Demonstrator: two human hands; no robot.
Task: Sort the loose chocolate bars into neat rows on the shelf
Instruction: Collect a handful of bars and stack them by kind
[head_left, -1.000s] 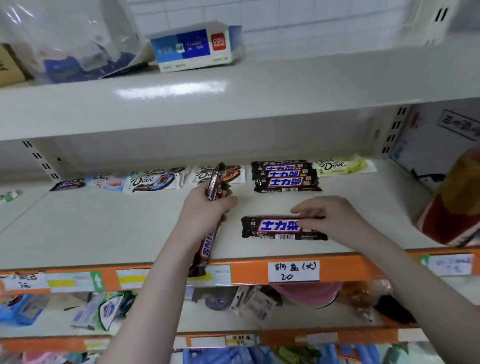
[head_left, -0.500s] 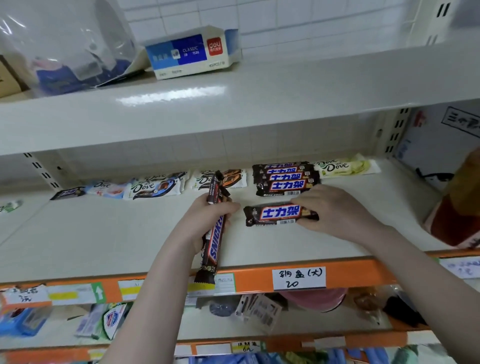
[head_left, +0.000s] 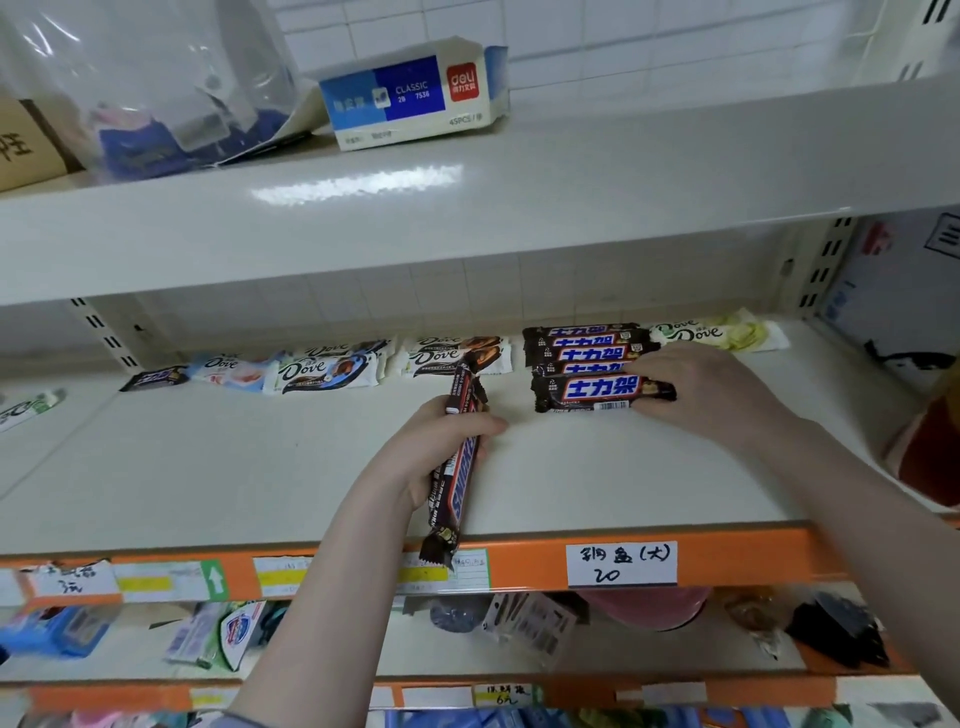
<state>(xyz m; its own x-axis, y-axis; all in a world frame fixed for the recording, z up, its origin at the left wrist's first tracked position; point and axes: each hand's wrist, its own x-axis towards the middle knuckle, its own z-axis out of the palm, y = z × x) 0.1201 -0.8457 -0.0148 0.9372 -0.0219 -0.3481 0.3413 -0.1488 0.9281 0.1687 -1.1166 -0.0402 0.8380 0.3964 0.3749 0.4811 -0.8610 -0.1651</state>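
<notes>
Change: since a second ago you've slid the front bar (head_left: 602, 392) back from mid-shelf — it now lies just in front of the stack (head_left: 587, 345) at the rear.
Right hand: your right hand (head_left: 711, 395) lies over the right end of that bar, fingers curled onto it, the bar flat on the shelf (head_left: 208, 467) and crosswise.
Left hand: your left hand (head_left: 441, 447) grips a Snickers bunch (head_left: 457, 462) around the middle — it stands lengthwise, top end toward the back row, bottom end hanging past the orange lip (head_left: 753, 558). How many bars are in the bunch you can't tell.
Stack: dark bars with blue-and-white lettering, overlapping front to back, touching or nearly touching the front bar.
Back row: Dove bars (head_left: 322, 369) run left of the stack along the rear; a pale green Dove (head_left: 727, 335) lies to its right.
Label: a white handwritten tag (head_left: 621, 564) sits on the lip below your right arm.
Upper shelf: a blue-and-white box (head_left: 415, 93) beside a clear bag (head_left: 156, 88).
</notes>
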